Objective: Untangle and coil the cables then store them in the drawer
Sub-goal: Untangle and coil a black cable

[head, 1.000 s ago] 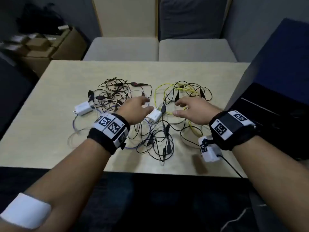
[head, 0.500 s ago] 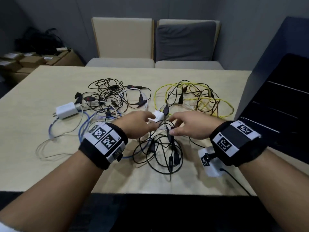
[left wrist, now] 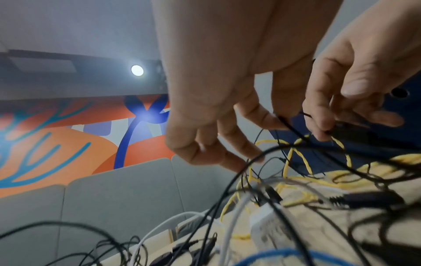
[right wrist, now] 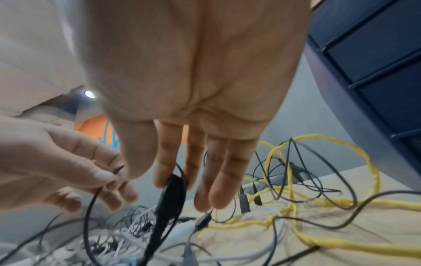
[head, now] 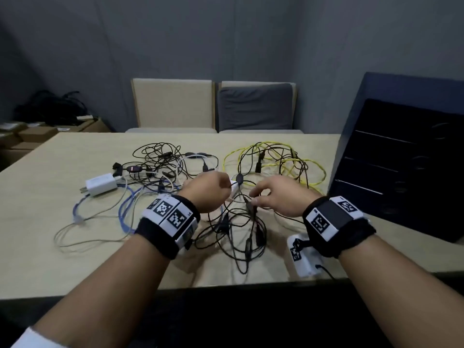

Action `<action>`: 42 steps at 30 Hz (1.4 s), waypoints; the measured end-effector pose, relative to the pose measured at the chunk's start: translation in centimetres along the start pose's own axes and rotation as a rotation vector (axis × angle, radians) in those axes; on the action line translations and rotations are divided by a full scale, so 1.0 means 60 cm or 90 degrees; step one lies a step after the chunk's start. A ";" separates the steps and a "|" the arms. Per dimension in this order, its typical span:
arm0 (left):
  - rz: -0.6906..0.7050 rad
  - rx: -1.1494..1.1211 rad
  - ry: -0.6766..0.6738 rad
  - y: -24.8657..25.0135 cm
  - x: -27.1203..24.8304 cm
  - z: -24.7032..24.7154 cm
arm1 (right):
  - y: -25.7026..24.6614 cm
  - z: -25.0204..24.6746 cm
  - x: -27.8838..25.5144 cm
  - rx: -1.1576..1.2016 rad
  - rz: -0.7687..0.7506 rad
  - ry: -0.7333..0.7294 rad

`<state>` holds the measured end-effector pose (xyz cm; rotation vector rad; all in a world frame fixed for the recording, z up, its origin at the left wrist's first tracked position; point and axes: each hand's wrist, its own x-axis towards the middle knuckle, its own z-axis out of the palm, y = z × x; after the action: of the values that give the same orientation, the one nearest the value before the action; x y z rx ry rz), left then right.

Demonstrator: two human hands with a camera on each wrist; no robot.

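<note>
A tangle of thin black cables point(head: 241, 234) lies mid-table, with a yellow cable point(head: 301, 167) to its right and a blue cable point(head: 125, 209) to its left. A white charger point(head: 100, 187) sits at the far left of the pile. My left hand point(head: 226, 187) hovers over the tangle and pinches a thin black cable point(left wrist: 282, 120) between thumb and forefinger. My right hand point(head: 256, 197), close beside it, pinches a black inline piece point(right wrist: 173, 194) of a black cable. A small white adapter point(head: 234, 190) shows between the hands. The dark blue drawer unit point(head: 401, 167) stands shut at the right.
The pale wooden table point(head: 50, 259) has bare surface at the front left. Two chairs point(head: 173, 106) stand behind its far edge. Cardboard boxes point(head: 37, 134) are stacked at the far left. The drawer unit takes up the table's right side.
Both hands have risen a little from the pile and drawn closer, their fingers now pinching black cable. The head view has tilted upward.
</note>
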<state>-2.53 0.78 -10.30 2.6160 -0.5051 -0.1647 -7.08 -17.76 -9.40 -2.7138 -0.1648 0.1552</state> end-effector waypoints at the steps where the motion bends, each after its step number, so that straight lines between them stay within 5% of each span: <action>1: 0.013 -0.031 0.029 0.008 -0.001 -0.005 | 0.004 -0.005 -0.003 0.024 -0.009 0.038; 7: 0.073 -0.352 0.125 0.068 0.017 -0.039 | 0.034 -0.051 0.005 0.143 -0.078 0.230; 17: 0.141 -0.441 0.126 0.053 0.096 -0.082 | 0.019 -0.104 0.099 0.395 -0.172 0.447; 25: 0.163 -0.401 0.093 0.038 0.147 -0.090 | -0.015 -0.104 0.194 0.479 -0.230 0.439; 31: 0.203 -0.302 0.145 0.024 0.182 -0.110 | -0.019 -0.112 0.230 0.520 -0.252 0.388; 35: 0.239 -0.411 0.152 0.006 0.189 -0.115 | -0.013 -0.125 0.233 0.474 -0.279 0.293; 42: 0.269 -0.580 0.191 -0.017 0.199 -0.108 | -0.003 -0.116 0.240 0.424 -0.283 0.329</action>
<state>10.13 -0.16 -5.39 1.5740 -0.6620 0.1179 8.05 -18.34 -4.21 -1.9164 -0.4587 -0.5224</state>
